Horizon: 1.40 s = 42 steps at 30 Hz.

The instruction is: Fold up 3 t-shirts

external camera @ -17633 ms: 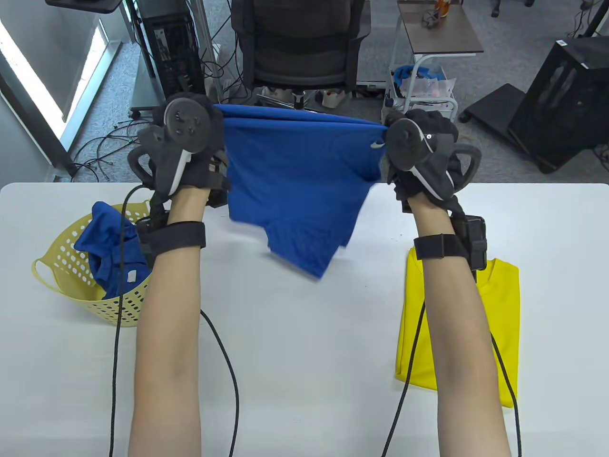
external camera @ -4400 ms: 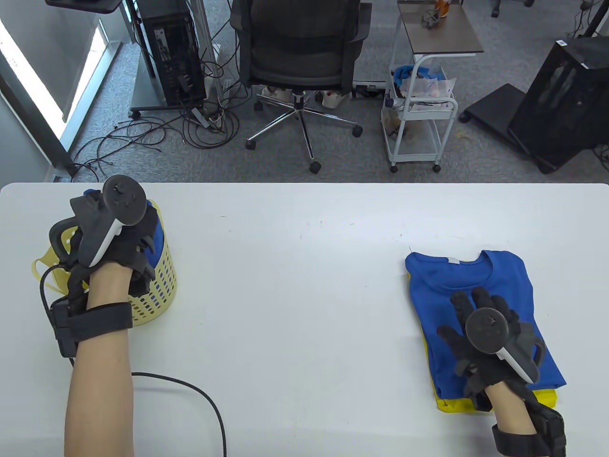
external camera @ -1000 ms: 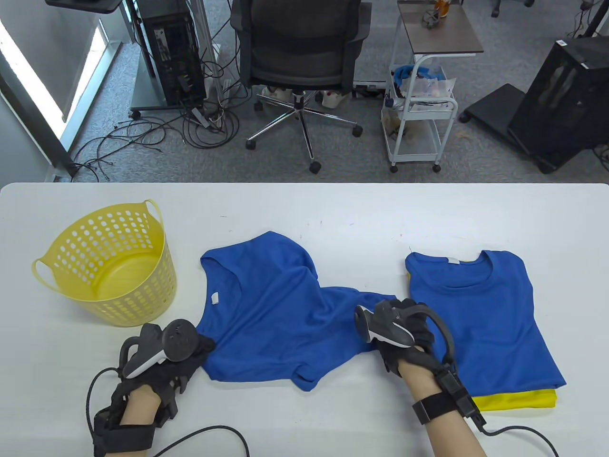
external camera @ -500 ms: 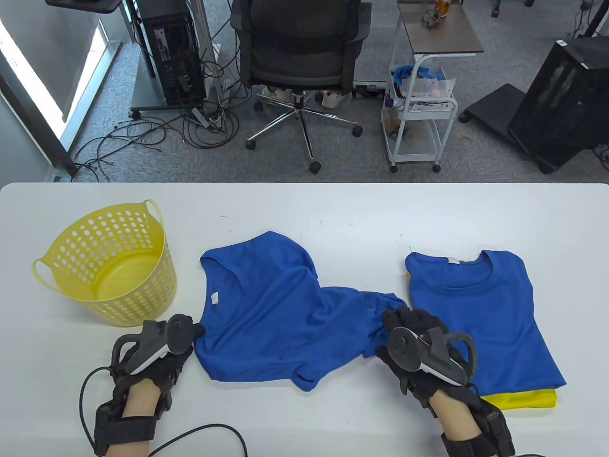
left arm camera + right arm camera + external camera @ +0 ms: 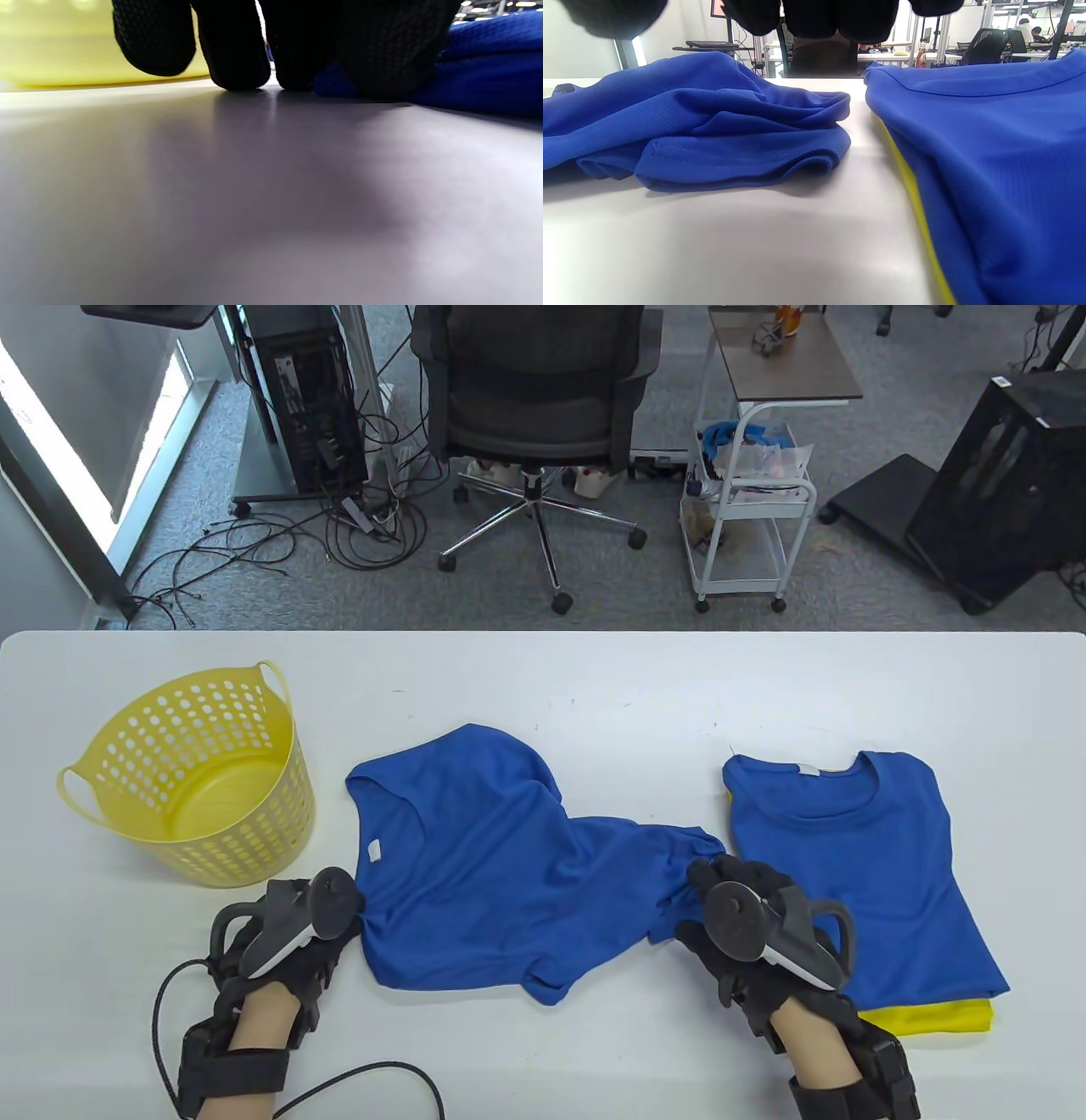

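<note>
- The yellow basket (image 5: pixel 191 780) stands on the desk (image 5: pixel 543 678) to the left of the loose blue t-shirt (image 5: pixel 484 874), near it but apart, and shows nothing inside.
- My left hand (image 5: pixel 288 937) lies at the loose blue t-shirt's left edge, in front of the basket. In the left wrist view my fingers (image 5: pixel 237 46) are curled down with their tips on the desk, and the fingers on the right of that view press into the blue cloth (image 5: pixel 466 72); they seem to pinch the edge, though the grip itself is hidden.
- The loose blue t-shirt lies crumpled in the middle of the desk, its collar toward the basket and a white tag (image 5: pixel 373 851) showing, with a bunched part reaching right.
- My right hand (image 5: pixel 755 929) sits at the right end of that bunched part. In the table view it looks to gather the cloth, yet in the right wrist view my fingers (image 5: pixel 814 17) hang above the rumpled folds (image 5: pixel 712 127), so I cannot tell whether they hold anything.
- Right of the loose blue t-shirt, just beside its bunched end, a folded blue t-shirt (image 5: pixel 857 874) lies on top of a folded yellow t-shirt (image 5: pixel 925 1020), whose edge peeks out at the front.
</note>
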Tool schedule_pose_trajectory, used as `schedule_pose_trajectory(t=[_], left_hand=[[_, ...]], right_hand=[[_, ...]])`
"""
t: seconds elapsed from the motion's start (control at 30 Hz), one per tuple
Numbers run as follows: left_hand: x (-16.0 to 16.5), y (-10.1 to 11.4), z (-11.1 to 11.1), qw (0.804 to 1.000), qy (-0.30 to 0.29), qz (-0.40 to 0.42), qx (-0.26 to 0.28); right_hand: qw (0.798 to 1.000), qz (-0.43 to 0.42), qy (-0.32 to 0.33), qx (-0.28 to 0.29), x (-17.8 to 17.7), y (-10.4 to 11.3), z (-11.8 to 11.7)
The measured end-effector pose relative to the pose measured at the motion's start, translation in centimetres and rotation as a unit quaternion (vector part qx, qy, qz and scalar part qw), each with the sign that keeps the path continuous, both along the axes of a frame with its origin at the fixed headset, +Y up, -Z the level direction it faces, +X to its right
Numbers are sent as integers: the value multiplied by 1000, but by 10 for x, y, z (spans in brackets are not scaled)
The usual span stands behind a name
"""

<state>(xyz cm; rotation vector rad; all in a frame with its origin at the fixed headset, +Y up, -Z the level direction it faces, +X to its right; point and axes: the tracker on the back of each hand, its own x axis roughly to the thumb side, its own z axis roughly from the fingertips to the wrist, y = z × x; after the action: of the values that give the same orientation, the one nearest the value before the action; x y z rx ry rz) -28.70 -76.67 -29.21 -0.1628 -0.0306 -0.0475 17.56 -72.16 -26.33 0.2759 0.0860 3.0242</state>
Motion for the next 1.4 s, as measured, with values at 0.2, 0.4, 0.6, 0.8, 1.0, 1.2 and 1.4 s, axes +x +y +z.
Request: schedule_pose_trajectory(t=[0.2, 0.4, 0.6, 0.8, 1.0, 1.2, 1.4], left_hand=[[11, 22, 2, 998, -12, 46, 31], [50, 89, 1, 993, -32, 85, 77], [83, 160, -5, 991, -31, 75, 108], [106, 229, -7, 987, -25, 66, 144], [120, 293, 2, 976, -29, 49, 208], [124, 334, 8, 969, -18, 84, 231], [125, 346, 14, 968, -16, 39, 247]], right_hand=[[1000, -27, -14, -2, 7, 2, -3], [999, -49, -20, -13, 12, 1, -5], [998, -62, -23, -13, 15, 2, -5], [997, -77, -25, -14, 17, 3, -5], [996, -85, -19, -12, 17, 5, -5], [996, -93, -2, -5, 13, 9, -3], [996, -89, 20, -17, -5, 6, -3]])
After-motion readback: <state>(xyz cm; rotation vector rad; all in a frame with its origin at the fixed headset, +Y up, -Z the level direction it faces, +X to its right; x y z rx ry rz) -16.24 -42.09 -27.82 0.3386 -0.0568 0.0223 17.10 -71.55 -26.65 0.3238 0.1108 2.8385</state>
